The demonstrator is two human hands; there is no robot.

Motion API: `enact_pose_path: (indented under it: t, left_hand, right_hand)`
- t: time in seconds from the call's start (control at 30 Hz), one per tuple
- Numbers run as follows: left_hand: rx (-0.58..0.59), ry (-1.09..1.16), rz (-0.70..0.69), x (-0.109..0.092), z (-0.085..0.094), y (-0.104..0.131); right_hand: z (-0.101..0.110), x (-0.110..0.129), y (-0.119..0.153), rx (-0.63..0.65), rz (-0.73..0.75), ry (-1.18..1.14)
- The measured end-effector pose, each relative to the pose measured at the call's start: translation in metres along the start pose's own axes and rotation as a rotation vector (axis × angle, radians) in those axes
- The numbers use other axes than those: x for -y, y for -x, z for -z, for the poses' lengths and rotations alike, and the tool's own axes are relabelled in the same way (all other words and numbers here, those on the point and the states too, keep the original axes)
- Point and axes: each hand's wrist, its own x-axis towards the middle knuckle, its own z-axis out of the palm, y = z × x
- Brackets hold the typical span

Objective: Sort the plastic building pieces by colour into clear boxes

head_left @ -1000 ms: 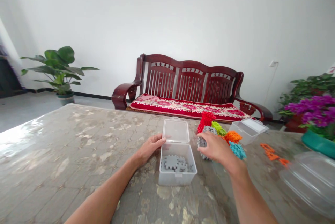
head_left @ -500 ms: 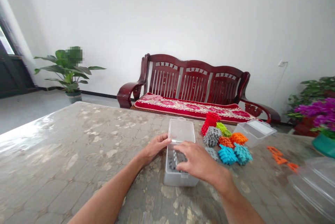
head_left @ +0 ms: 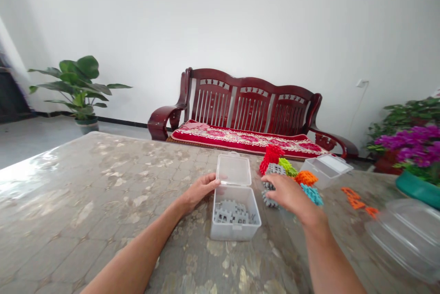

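Observation:
A clear plastic box (head_left: 236, 233) stands in front of me, holding several grey interlocking plastic blocks (head_left: 229, 209). Its hinged lid (head_left: 234, 169) is tipped back. My left hand (head_left: 202, 188) grips the box's rear left corner by the lid, fingers closed. To the right of the box, my right hand (head_left: 287, 195) is at a cluster of grey blocks (head_left: 275, 169), thumb and fingers apart. More grey shows between and below its fingers; whether they touch it I cannot tell. Beyond the hand lie red blocks (head_left: 271, 159), green blocks (head_left: 288, 166), orange blocks (head_left: 306, 177) and blue blocks (head_left: 312, 194).
Behind the coloured blocks sits another clear box (head_left: 325, 172). Loose orange pieces (head_left: 357, 202) lie at the right, near a clear plastic container (head_left: 405, 234). Purple flowers in a teal pot (head_left: 415, 188) stand at the table's right. A wooden bench (head_left: 247, 101) is beyond the table (head_left: 103, 202).
My right hand has moved from over the open box rightward to the grey blocks beside it. The blocks inside the box are uncovered. My left hand stays at the lid.

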Motion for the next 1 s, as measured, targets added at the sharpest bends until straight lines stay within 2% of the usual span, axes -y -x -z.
enact_pose_path:
  t: [0.13,0.2,0.43,0.63,0.7,0.77,0.87,1.0]
  left_hand:
    - [-0.002,-0.002,0.011,-0.001,0.000,0.001]
    - [-0.009,-0.002,0.023,-0.001,0.000,0.001]
    - [-0.002,0.006,0.016,-0.001,0.001,0.001]
    - [0.002,0.025,0.015,0.000,0.001,0.000]
    - [0.008,0.031,0.020,-0.001,0.001,0.000]
    - [0.016,0.034,0.022,-0.001,0.001,0.001]
    - [0.014,0.032,0.012,-0.001,0.000,0.001]
    - [0.003,0.024,0.013,0.000,0.000,0.001]
  right_hand:
    - [-0.012,-0.008,-0.001,0.159,-0.066,0.166]
    - [-0.018,-0.008,-0.002,0.196,-0.061,0.192]
    - [-0.033,-0.008,-0.003,0.174,-0.087,0.214]
    - [-0.030,-0.008,-0.006,0.154,-0.076,0.209]
    - [-0.021,-0.006,-0.005,0.107,-0.039,0.166]
    - [-0.009,-0.001,-0.002,0.008,0.022,0.069]
    - [0.009,0.017,0.009,-0.129,0.179,-0.103]
    - [0.016,0.046,0.022,-0.094,0.410,-0.184]
